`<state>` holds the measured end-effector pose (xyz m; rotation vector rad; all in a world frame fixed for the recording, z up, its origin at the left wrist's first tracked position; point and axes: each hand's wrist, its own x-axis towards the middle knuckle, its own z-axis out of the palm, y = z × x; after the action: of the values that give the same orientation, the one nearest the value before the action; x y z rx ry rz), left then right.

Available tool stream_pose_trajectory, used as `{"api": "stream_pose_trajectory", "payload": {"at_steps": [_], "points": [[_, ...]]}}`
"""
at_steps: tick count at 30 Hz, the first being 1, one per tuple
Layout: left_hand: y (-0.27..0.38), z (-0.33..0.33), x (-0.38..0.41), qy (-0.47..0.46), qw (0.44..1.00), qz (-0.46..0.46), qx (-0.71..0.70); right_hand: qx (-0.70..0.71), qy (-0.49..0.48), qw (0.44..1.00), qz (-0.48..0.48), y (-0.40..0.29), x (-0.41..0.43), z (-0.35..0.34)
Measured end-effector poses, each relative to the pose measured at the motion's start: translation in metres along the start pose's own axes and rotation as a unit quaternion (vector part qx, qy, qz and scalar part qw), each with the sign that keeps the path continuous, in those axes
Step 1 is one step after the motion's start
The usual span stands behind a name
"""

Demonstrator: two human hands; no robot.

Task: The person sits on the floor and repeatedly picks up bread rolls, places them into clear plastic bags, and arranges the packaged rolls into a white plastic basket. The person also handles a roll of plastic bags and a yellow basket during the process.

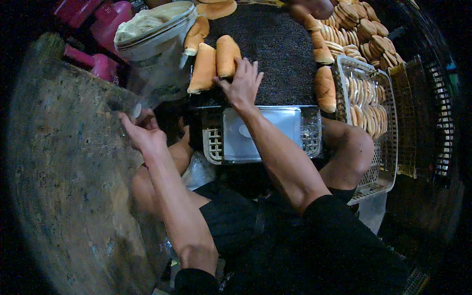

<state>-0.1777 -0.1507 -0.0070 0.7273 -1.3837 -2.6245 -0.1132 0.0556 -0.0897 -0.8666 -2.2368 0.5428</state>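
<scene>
My right hand rests with spread fingers at the lower right side of a golden bread roll on the dark speckled board. Another long roll lies beside it on the left. Out to the left, palm up, my left hand has a thin, blurred, see-through plastic item with a white round spot by its fingers; how it is held cannot be told. A bucket with white cream stands above that hand. Below the board, a bluish plastic container sits in a small basket.
Wooden table on the left, pink containers at its far end. On the right, more rolls, a plastic basket of bagged flat rounds, and piled rounds. Another person's hand is at the top.
</scene>
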Motion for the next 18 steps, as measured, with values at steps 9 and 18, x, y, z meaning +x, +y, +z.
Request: {"api": "stream_pose_trajectory", "payload": {"at_steps": [9, 18], "points": [[-0.044, 0.021, -0.042, -0.229, 0.939, 0.139, 0.215, 0.421, -0.186, 0.862, 0.213, 0.112, 0.026, -0.211], [-0.097, 0.061, -0.191, -0.387, 0.904, -0.087, 0.161, 0.407, -0.178, 0.878, 0.179, 0.075, 0.024, -0.264]]}}
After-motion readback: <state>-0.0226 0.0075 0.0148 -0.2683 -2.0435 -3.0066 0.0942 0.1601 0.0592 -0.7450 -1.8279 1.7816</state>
